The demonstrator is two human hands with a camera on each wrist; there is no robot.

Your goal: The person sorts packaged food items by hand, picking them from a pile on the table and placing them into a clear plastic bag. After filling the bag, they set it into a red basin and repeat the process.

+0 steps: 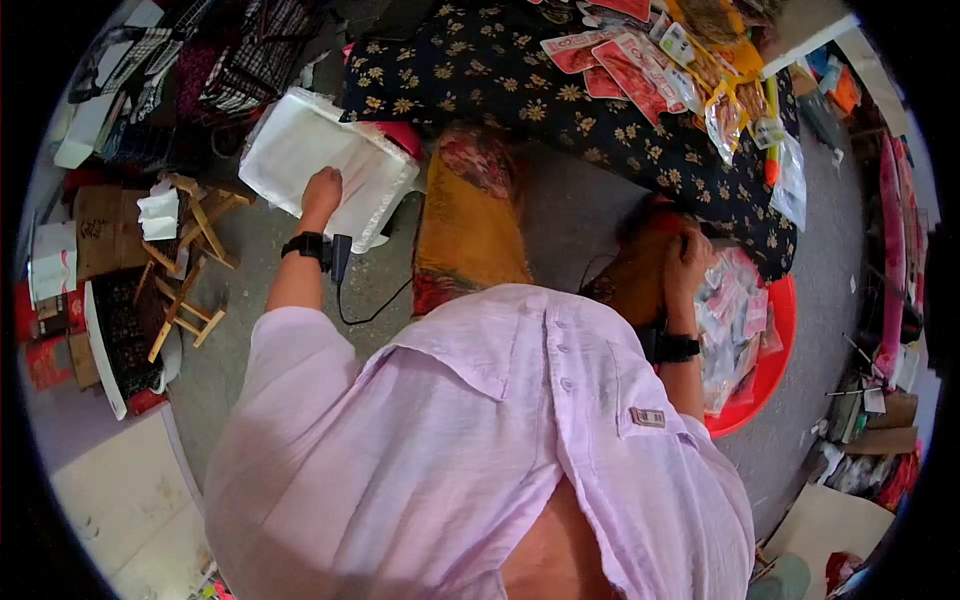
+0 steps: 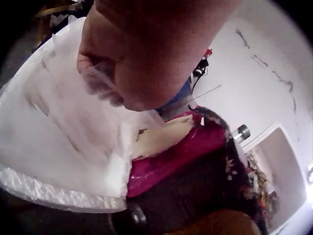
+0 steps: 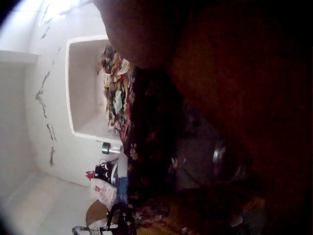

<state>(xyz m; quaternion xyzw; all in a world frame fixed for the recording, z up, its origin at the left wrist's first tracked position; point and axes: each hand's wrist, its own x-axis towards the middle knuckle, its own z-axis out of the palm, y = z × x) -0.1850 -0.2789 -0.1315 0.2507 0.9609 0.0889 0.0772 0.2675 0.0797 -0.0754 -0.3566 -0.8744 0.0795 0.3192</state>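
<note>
My left hand (image 1: 322,195) is over a white foam box or lid (image 1: 285,145) lined with thin film. In the left wrist view the fingers of this hand (image 2: 132,63) curl round a bit of translucent plastic film (image 2: 100,76), above the white foam piece (image 2: 73,132). My right hand (image 1: 688,262) rests on the right knee, beside the dark flowered cloth, with its fingers loosely bent and nothing visible in them. Only a dark, blurred part of that hand (image 3: 142,34) shows in the right wrist view.
Red and yellow packets (image 1: 635,75) lie on the flowered cloth (image 1: 480,70). A red basin (image 1: 780,320) of clear packets stands by the right leg. Wooden folding stools (image 1: 195,300) and cardboard (image 1: 105,230) are at the left. A black cable (image 1: 375,318) trails near the left wrist.
</note>
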